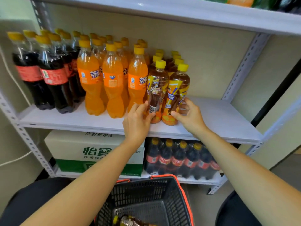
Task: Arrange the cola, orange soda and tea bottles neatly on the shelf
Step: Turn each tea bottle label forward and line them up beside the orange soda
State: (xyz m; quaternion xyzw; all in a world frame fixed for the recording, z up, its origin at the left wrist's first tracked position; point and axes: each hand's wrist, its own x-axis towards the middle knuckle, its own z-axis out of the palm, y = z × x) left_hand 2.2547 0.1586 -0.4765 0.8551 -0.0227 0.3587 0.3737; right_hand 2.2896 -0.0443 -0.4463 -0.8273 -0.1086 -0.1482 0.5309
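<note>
Tea bottles: left tea bottle (157,88) and right tea bottle (178,88), upright near the middle of the shelf board (219,121), close to its front edge, side by side and touching; heading two tea rows (176,57) that run toward the back of the board.
Left hand (138,118): grasping the left tea bottle low down, thumb on the front, fingers wrapped behind; held low, likely to slide the base without tipping the top.
Right hand (187,113): grasping the right tea bottle at the same height, thumb in front, fingers round the far side; mirrored, probably to square both bases together.
Step in hand: by the look of it, setting the pair flush with the rows behind.
Orange soda (112,82): next block along the board toward its left end, just beside the tea; grouped by kind, labels partly turned.
Cola (53,75): at the board's left end, beside the orange soda.
Basket (138,193): in front of and below the board, within easy reach; one bottle (130,221) lying inside, a sign of stocking not yet finished.
Under the board: white carton (91,149) and wrapped cola pack (179,160), side by side.
</note>
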